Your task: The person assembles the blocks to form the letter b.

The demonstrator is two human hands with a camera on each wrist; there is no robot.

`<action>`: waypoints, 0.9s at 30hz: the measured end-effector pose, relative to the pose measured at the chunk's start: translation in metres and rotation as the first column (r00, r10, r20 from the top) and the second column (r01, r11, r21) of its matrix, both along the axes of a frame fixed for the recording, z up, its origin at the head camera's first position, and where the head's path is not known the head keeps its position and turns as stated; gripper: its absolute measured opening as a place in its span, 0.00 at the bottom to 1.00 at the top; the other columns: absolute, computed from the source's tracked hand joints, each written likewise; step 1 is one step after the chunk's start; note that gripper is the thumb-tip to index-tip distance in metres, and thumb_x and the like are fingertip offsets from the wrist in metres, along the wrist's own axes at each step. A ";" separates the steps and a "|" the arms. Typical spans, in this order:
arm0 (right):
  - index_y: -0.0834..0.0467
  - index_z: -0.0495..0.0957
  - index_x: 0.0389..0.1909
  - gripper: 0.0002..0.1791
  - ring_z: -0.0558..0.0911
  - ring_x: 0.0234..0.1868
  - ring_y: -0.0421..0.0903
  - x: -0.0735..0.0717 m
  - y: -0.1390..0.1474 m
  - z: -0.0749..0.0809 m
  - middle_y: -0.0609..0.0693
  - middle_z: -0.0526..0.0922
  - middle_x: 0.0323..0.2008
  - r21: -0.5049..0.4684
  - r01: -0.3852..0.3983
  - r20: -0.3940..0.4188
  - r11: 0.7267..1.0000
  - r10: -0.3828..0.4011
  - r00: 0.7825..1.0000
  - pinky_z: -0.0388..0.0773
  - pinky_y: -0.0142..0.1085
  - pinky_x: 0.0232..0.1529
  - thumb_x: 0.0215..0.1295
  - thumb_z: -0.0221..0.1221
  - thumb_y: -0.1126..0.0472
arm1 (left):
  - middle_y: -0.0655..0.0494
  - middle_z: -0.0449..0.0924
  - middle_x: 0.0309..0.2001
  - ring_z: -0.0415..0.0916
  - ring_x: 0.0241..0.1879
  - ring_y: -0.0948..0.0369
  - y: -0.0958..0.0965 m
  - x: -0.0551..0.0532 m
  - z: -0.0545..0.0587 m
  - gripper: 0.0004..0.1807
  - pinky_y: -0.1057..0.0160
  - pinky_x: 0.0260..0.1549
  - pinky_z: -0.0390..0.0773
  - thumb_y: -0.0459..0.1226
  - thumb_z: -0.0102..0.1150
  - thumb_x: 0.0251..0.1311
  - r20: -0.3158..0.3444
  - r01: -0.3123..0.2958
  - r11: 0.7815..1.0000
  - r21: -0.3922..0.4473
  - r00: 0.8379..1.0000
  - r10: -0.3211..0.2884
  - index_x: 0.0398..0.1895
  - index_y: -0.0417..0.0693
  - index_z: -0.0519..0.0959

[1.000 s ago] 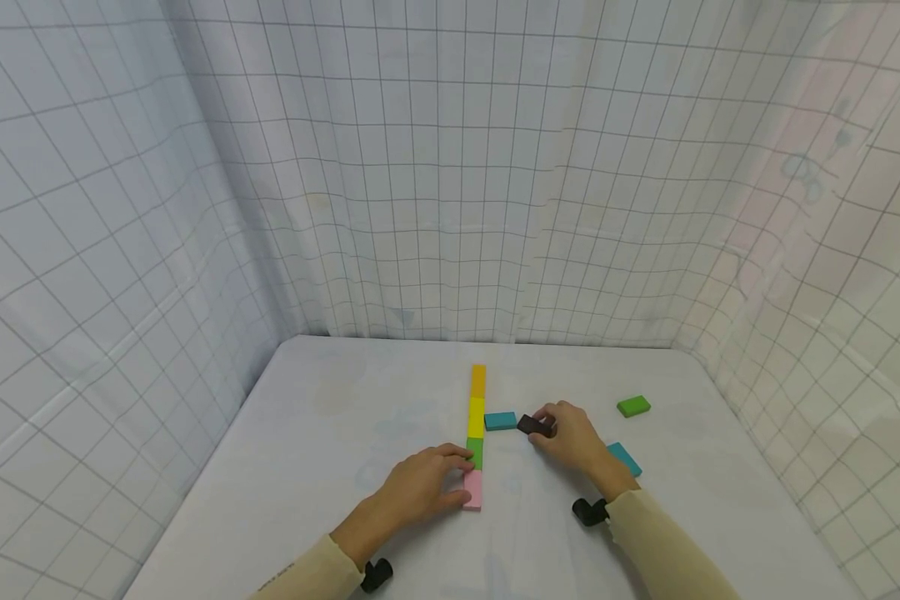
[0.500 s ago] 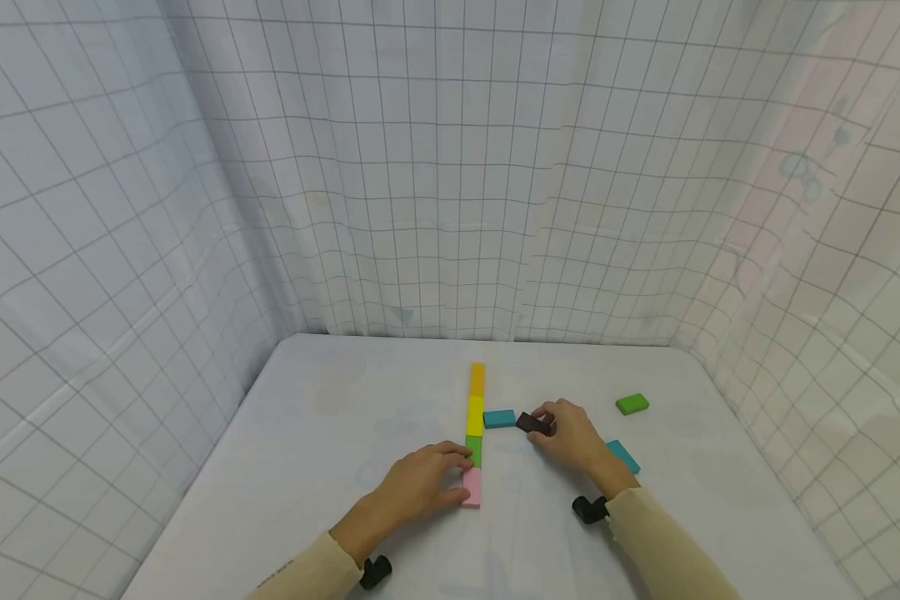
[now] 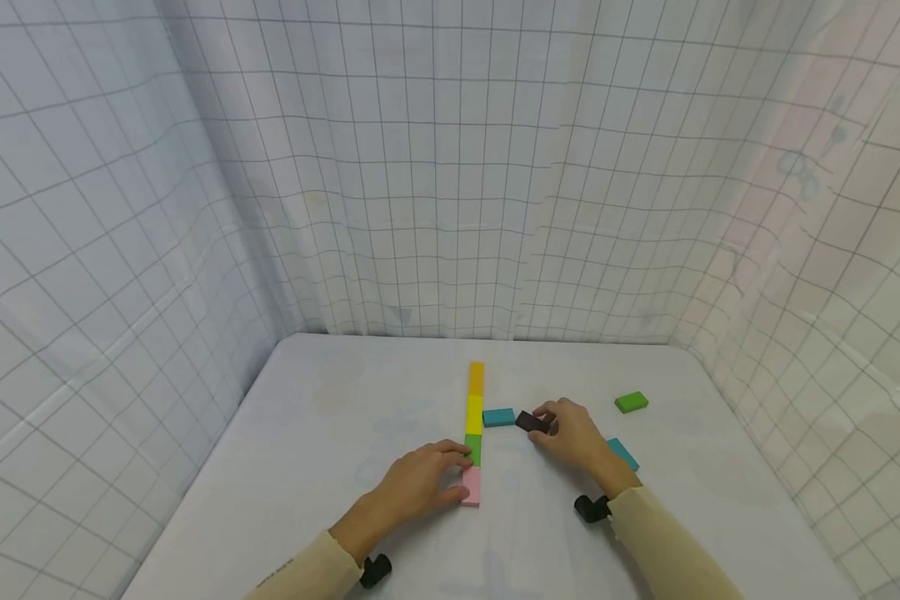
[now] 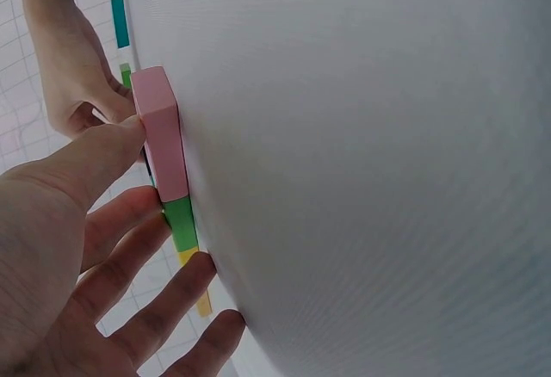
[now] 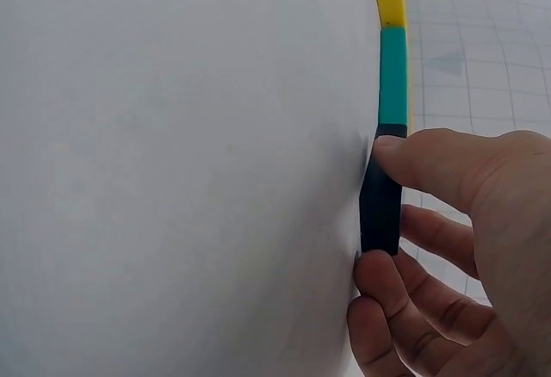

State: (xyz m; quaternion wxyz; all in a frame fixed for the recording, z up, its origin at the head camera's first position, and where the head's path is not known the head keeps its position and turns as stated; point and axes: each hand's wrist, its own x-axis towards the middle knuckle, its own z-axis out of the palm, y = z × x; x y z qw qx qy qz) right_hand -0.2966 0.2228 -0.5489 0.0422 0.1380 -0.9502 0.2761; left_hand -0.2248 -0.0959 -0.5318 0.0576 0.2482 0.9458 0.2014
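Observation:
A column of flat rectangular blocks lies on the table: orange (image 3: 477, 377), yellow (image 3: 475, 414), green (image 3: 473, 448) and pink (image 3: 472, 487), end to end. My left hand (image 3: 417, 483) rests at its left side, thumb touching the pink block and fingertips at the green one, fingers fairly straight. A teal block (image 3: 498, 417) extends right from the yellow one. My right hand (image 3: 572, 435) pinches a black block (image 3: 530, 422) between thumb and fingers; it sits slanted at the teal block's right end. In the right wrist view, the black block (image 5: 381, 200) looks low at the table surface.
Another teal block (image 3: 622, 455) lies partly behind my right wrist. Farther right is a loose green block (image 3: 632, 402). White grid-patterned curtains (image 3: 450, 208) stand around the back and sides of the white table (image 3: 330, 417).
Hands and blocks keep nearly the same places; the whole view shifts very slightly. The right hand keeps its pinch on the black block.

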 end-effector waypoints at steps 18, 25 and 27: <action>0.60 0.91 0.61 0.21 0.87 0.44 0.45 0.003 0.010 0.002 0.55 0.91 0.49 -0.011 -0.002 0.009 1.000 0.003 1.000 0.89 0.43 0.48 0.72 0.81 0.58 | 0.61 0.87 0.76 0.85 0.75 0.52 0.000 -0.002 0.000 0.27 0.43 0.75 0.87 0.53 0.82 0.72 -0.001 -0.006 1.000 -0.009 1.000 0.006 0.69 0.55 0.92; 0.61 0.91 0.61 0.21 0.87 0.43 0.44 0.007 0.014 0.003 0.55 0.91 0.49 -0.010 -0.008 -0.010 1.000 0.007 1.000 0.88 0.40 0.46 0.72 0.81 0.59 | 0.61 0.88 0.75 0.85 0.75 0.52 0.000 -0.001 0.000 0.27 0.43 0.76 0.87 0.53 0.82 0.72 0.002 -0.004 1.000 -0.005 1.000 0.004 0.69 0.55 0.92; 0.61 0.91 0.61 0.20 0.87 0.42 0.44 0.008 0.015 0.004 0.56 0.91 0.49 -0.010 -0.012 -0.022 1.000 0.011 1.000 0.87 0.39 0.46 0.72 0.81 0.59 | 0.61 0.87 0.76 0.85 0.75 0.52 -0.001 -0.001 0.000 0.27 0.43 0.75 0.87 0.53 0.82 0.72 0.006 -0.003 1.000 -0.002 1.000 0.003 0.69 0.55 0.92</action>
